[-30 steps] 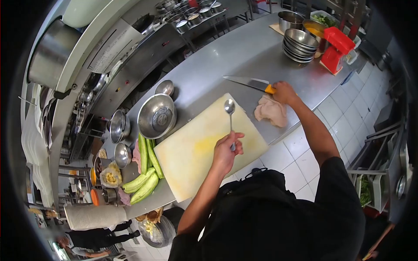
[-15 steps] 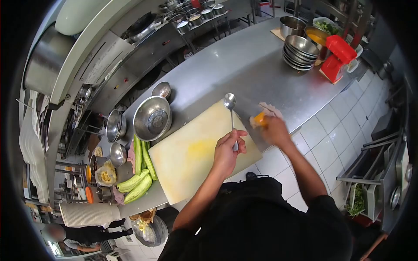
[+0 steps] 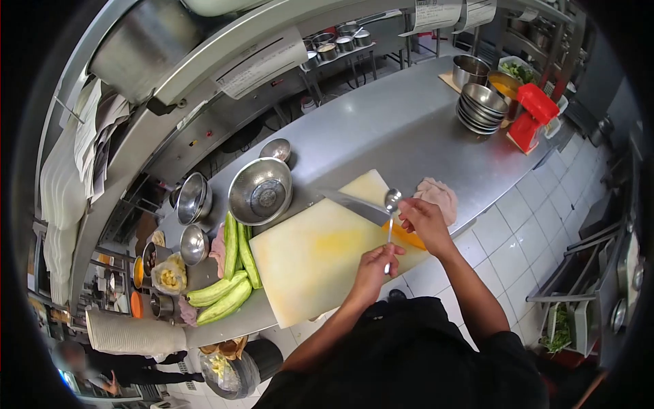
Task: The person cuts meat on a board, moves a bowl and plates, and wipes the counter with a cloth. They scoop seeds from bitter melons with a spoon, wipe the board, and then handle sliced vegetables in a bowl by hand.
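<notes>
My left hand point(image 3: 375, 267) is closed around the handle of a metal spoon point(image 3: 392, 200), whose bowl points up and away from me. Beside the spoon bowl is my right hand point(image 3: 424, 223), fingers loosely bent and apart, with no object visible in them. A knife point(image 3: 360, 206) lies across the white cutting board point(image 3: 300, 262), its orange handle partly hidden under my right hand. Yellow stains mark the board. A crumpled pinkish cloth point(image 3: 438, 198) rests on the steel counter just beyond my right hand.
Peeled green gourds point(image 3: 225, 298) lie left of the board, near a large steel bowl point(image 3: 260, 192) and smaller bowls. Stacked metal bowls point(image 3: 482, 108) and a red device point(image 3: 533, 117) stand at the counter's far right. A lined bin point(image 3: 231, 375) is below; another person point(image 3: 129, 368) stands lower left.
My right hand has let go of the orange-handled knife, which now lies on the board, and has moved beside the spoon. The cloth is left on the counter. The camera view has shifted.
</notes>
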`<state>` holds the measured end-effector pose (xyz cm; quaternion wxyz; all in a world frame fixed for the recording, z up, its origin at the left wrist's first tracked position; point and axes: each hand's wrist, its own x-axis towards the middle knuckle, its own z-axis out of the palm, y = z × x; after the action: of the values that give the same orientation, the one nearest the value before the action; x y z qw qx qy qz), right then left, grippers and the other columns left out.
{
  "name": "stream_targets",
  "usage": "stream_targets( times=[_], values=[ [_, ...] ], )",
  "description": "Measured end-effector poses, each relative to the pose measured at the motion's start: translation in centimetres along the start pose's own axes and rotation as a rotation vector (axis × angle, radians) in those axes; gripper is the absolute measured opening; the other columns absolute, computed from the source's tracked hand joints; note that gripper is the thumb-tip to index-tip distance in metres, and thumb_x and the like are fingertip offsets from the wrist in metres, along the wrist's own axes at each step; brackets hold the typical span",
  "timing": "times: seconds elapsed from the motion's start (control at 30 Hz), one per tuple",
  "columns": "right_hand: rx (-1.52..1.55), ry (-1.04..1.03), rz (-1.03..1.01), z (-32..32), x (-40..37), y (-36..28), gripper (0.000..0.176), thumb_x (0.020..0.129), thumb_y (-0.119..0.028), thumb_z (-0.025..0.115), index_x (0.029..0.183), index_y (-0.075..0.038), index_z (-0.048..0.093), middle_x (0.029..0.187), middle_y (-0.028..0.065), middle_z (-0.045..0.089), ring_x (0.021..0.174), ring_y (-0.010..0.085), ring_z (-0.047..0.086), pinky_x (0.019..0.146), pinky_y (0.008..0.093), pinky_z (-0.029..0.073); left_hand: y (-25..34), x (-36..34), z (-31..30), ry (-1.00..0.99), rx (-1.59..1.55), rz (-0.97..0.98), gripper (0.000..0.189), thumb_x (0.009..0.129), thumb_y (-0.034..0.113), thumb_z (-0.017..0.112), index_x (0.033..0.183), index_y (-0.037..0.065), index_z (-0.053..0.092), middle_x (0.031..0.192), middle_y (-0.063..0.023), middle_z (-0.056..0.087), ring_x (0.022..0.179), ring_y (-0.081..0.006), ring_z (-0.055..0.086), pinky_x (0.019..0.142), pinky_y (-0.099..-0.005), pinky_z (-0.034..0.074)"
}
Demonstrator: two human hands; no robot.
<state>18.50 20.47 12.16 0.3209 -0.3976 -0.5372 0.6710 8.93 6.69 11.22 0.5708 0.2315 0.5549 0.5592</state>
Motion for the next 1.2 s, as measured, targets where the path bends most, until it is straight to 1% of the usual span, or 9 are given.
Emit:
stream_targets(
  times=[0.1, 0.4, 0.53, 0.57, 0.63, 0.73, 1.0, 1.1, 1.2],
  values=[
    [-0.120, 0.049, -0.050, -0.4, -0.6, 1.9, 0.020, 0.088, -0.014, 0.063, 0.091, 0.006, 0.066, 0.068, 0.0032, 0.060, 0.058, 0.0088, 0.053, 0.055, 0.0252, 0.045, -2.1, -0.8, -0.1, -0.072, 0.045, -0.004, 0.036, 0.102, 0.027, 0.043, 0.095, -0.002, 0.062, 0.061, -0.0020, 0.049, 0.058, -0.0115, 0.045, 0.062, -0.0247, 0.037],
    [-0.727, 0.282, -0.386, -5.5, -2.6, 1.9, 0.009, 0.081, -0.002, 0.060, 0.085, 0.002, 0.067, 0.074, 0.0227, 0.064, 0.067, 0.0369, 0.064, 0.062, 0.0369, 0.049, -4.0, -2.8, 0.7, -0.162, 0.064, -0.096, 0.035, 0.101, 0.026, 0.043, 0.095, -0.004, 0.061, 0.060, -0.0020, 0.047, 0.055, -0.0110, 0.044, 0.056, -0.0255, 0.037],
    [-0.655, 0.324, -0.281, -12.8, -2.7, -1.7, 0.013, 0.078, 0.004, 0.062, 0.089, 0.001, 0.067, 0.076, 0.0159, 0.068, 0.068, 0.0223, 0.065, 0.063, 0.0319, 0.050, -4.1, -2.3, 3.2, -0.117, 0.050, -0.068, 0.035, 0.101, 0.025, 0.043, 0.095, -0.005, 0.061, 0.060, -0.0026, 0.048, 0.055, -0.0126, 0.046, 0.058, -0.0261, 0.039],
    [-0.906, 0.365, -0.550, -14.8, -2.9, -2.0, 0.018, 0.077, 0.003, 0.063, 0.094, 0.000, 0.068, 0.078, 0.0142, 0.068, 0.072, 0.0206, 0.064, 0.066, 0.0314, 0.049, -4.2, -1.9, 4.2, -0.100, 0.037, -0.061, 0.035, 0.101, 0.025, 0.043, 0.095, -0.004, 0.061, 0.059, -0.0024, 0.048, 0.055, -0.0126, 0.046, 0.058, -0.0261, 0.039],
    [-0.875, 0.293, -0.553, -17.8, -4.1, -2.3, 0.027, 0.078, 0.000, 0.066, 0.105, -0.002, 0.067, 0.084, 0.0111, 0.068, 0.077, 0.0178, 0.061, 0.070, 0.0300, 0.048, -3.9, -0.3, 7.5, -0.123, 0.069, -0.040, 0.035, 0.101, 0.025, 0.044, 0.094, -0.004, 0.062, 0.059, -0.0023, 0.048, 0.055, -0.0127, 0.047, 0.058, -0.0262, 0.039],
    [-0.318, -0.047, 0.041, -22.4, -5.1, 0.0, 0.033, 0.087, -0.015, 0.067, 0.116, 0.000, 0.064, 0.086, 0.0060, 0.066, 0.075, 0.0142, 0.057, 0.071, 0.0267, 0.047, -5.1, 2.5, 14.1, -0.147, 0.109, -0.024, 0.035, 0.100, 0.025, 0.045, 0.092, -0.003, 0.063, 0.059, -0.0026, 0.050, 0.055, -0.0125, 0.048, 0.057, -0.0267, 0.039],
    [0.231, -0.004, 0.238, -33.0, -7.4, -1.8, 0.018, 0.093, -0.019, 0.059, 0.093, -0.001, 0.062, 0.079, 0.0043, 0.060, 0.067, 0.0111, 0.054, 0.059, 0.0237, 0.042, -9.0, 8.8, 30.6, -0.405, 0.467, -0.057, 0.040, 0.097, 0.039, 0.051, 0.093, 0.002, 0.065, 0.072, -0.0036, 0.059, 0.068, -0.0133, 0.053, 0.063, -0.0297, 0.045],
    [0.283, 0.066, -0.010, -37.8, -6.5, -2.4, 0.016, 0.097, -0.016, 0.053, 0.096, -0.002, 0.061, 0.074, 0.0023, 0.057, 0.067, 0.0106, 0.054, 0.063, 0.0261, 0.047, -1.4, 11.9, 28.7, -0.020, 0.587, 0.700, 0.033, 0.092, 0.036, 0.059, 0.088, 0.004, 0.065, 0.081, -0.0110, 0.064, 0.076, -0.0205, 0.059, 0.073, -0.0377, 0.048],
    [0.217, 0.159, -0.088, -42.0, -6.0, -3.8, 0.016, 0.097, -0.016, 0.052, 0.098, -0.002, 0.060, 0.070, 0.0006, 0.054, 0.058, 0.0074, 0.049, 0.054, 0.0212, 0.041, 12.3, 11.1, 25.4, 0.835, 0.411, 0.834, 0.054, 0.083, 0.034, 0.073, 0.119, 0.000, 0.052, 0.121, -0.0121, 0.052, 0.107, -0.0223, 0.054, 0.086, -0.0348, 0.045]
  ],
)
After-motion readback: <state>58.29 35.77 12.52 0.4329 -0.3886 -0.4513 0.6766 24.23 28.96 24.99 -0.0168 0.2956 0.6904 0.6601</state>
